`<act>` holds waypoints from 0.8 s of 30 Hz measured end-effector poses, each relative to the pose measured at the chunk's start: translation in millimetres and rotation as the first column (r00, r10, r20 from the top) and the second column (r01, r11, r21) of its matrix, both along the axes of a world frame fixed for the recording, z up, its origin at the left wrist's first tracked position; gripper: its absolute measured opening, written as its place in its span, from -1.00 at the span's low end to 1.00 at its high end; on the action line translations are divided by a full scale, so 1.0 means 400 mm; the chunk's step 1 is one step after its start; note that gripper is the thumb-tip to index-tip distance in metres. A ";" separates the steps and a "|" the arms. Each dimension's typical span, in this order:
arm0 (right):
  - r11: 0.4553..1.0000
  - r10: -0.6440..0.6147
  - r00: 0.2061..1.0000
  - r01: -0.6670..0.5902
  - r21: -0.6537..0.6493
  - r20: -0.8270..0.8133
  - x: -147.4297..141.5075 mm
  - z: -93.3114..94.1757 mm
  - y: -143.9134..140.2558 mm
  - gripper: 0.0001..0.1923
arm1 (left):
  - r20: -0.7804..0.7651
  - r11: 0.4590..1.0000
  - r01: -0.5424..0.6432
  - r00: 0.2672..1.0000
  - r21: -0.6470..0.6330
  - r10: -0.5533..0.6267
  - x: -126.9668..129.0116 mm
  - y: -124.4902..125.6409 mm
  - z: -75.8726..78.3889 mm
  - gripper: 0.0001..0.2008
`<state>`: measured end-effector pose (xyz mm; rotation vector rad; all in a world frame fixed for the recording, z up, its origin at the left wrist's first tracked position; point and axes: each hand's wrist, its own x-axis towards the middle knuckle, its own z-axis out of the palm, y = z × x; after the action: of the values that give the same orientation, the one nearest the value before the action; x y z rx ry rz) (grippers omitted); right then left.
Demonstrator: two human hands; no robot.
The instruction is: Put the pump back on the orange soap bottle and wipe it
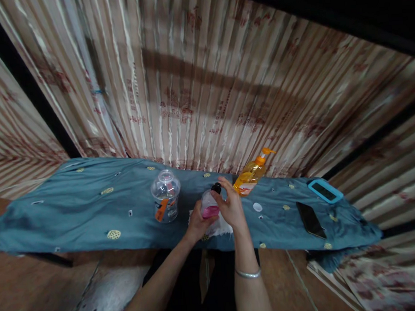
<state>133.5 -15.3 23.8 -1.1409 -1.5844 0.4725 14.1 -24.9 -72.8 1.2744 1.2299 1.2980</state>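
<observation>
- A long surface (pixel 73 217) with a blue-green cloth with small yellow dots lies in front of striped curtains (pixel 202 80).
- A clear round plastic jar (pixel 166 195) stands on the cloth, near the hands and to their left.
- An orange pump bottle of soap (pixel 252 172) leans just behind the right hand.
- A black flat phone (pixel 310 219) and a blue-framed phone (pixel 325 191) lie well to the right.
- A small clear bottle with pink liquid and a black cap (pixel 210 203) sits between both hands, over a white cloth (pixel 220 228).
- The left hand (pixel 197 221) wraps around the bottle's lower part.
- The right hand (pixel 231 206) holds it from the right, fingers up by the cap.
- A small white round lid (pixel 257 207) lies just right of the right hand.
</observation>
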 end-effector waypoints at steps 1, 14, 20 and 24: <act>1.000 0.021 1.000 -0.021 -0.006 -0.013 0.001 -0.004 -0.002 -0.58 | -0.003 1.000 -0.003 1.000 -0.007 0.003 0.000 -0.001 0.002 -0.42; 0.985 -0.171 0.985 0.172 -0.011 0.036 -0.022 0.022 -0.009 -0.55 | -0.006 1.000 0.021 1.000 0.004 -0.021 -0.005 -0.003 0.011 -0.42; 1.000 0.001 1.000 0.000 -0.023 0.019 -0.008 0.020 0.000 -0.57 | -0.031 0.999 -0.004 1.000 -0.035 0.003 0.002 -0.001 0.010 -0.42; 0.996 0.085 0.996 -0.085 -0.036 -0.003 0.012 0.008 0.001 -0.54 | -0.059 0.999 -0.009 0.998 -0.043 0.006 0.002 -0.003 0.012 -0.42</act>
<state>138.1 -15.1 27.1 -1.1030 -1.6338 0.5594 15.0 -26.1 -68.0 1.2864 1.2987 1.2402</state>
